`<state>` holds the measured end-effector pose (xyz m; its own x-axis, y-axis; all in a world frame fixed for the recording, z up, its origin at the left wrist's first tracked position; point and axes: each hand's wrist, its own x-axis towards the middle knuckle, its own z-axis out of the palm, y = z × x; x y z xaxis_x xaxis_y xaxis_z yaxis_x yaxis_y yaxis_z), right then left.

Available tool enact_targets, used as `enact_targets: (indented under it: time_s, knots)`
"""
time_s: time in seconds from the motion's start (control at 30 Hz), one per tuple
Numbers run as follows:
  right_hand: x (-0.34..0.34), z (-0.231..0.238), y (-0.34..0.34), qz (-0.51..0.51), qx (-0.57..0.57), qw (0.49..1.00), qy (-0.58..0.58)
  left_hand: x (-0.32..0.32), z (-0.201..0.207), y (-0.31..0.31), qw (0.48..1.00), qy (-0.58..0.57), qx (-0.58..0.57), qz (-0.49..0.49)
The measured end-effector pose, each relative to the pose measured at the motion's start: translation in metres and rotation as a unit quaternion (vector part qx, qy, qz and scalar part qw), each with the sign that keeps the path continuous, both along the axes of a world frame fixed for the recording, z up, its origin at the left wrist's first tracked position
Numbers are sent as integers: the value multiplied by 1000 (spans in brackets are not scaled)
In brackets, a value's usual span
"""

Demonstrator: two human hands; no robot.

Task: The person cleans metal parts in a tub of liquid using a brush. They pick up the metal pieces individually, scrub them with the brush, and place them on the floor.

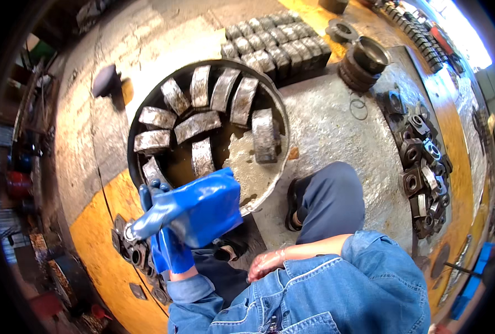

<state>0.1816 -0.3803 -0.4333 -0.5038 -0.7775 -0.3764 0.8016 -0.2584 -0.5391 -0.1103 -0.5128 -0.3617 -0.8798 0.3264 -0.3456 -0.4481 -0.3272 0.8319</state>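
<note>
The left hand (pixel 155 187), gloved, reaches up toward 11 o'clock; its fingers bend around a loose blue glove (pixel 211 203), which hangs over the 6 o'clock rim of the round basin (pixel 239 156). The right forearm (pixel 317 247) points toward 9 o'clock, with the bare right hand (pixel 265 264) near the jacket (pixel 319 289); whether its fingers are curled, I cannot tell.

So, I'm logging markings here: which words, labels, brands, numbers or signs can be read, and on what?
There are none that can be read.
The blue glove, metal blocks, round tub and denim shirt show no legible text.
Any marks on the metal parts at right are too small or blurred to read.
</note>
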Motion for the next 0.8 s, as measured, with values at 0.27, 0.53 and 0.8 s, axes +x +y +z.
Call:
enact_targets:
  time_s: [0.27,0.53,0.8]
  knots:
    - [2,95,96,-606,118,785,46,-16,57,31,992,106,61,-33]
    - [-10,182,96,-650,-48,754,84,-5,103,13,981,170,89,-36]
    - [6,176,74,-624,39,780,-7,70,151,-9,974,221,43,-3]
